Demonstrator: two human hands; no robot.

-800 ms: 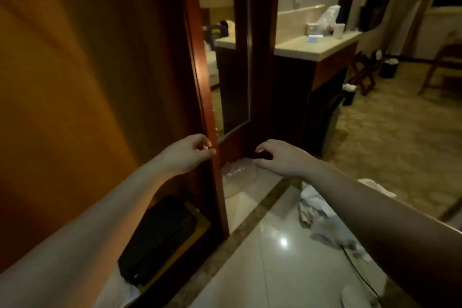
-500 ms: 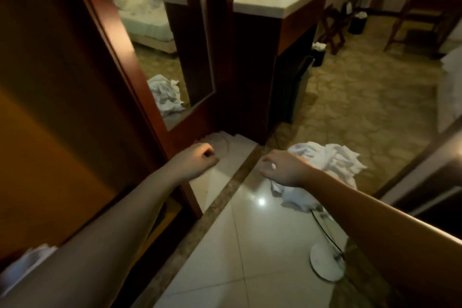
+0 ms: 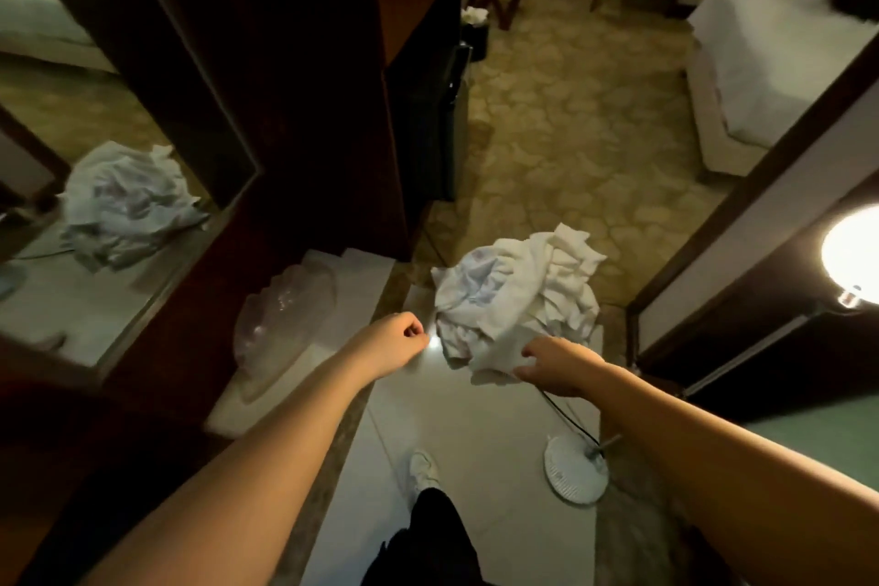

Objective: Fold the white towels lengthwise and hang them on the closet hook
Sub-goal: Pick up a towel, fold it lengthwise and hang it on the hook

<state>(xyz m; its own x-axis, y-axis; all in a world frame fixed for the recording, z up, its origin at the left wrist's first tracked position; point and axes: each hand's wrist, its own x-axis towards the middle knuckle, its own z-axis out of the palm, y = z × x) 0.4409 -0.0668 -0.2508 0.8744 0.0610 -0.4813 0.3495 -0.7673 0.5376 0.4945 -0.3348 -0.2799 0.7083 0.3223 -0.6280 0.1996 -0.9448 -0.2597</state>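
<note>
On pale floor tile [image 3: 456,433] beside patterned carpet [image 3: 571,119], one crumpled pile of towels [image 3: 513,295] is lying; the right hand [image 3: 556,364] is pinching its near edge, the left hand [image 3: 397,338] is hovering, fingers curled, holding nothing. One mirror [image 3: 95,119] is reflecting the pile.

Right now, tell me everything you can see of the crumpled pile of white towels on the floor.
The crumpled pile of white towels lies in a loose heap of creased cloth where the pale glossy tile floor meets the patterned beige carpet. Nothing is folded; layers bunch and overlap, and one textured corner sticks up at the far side. The right hand reaches its near edge and seems to take hold of a fold there. The left hand is curled beside it, not touching. A mirror to the left reflects the heap.
</note>
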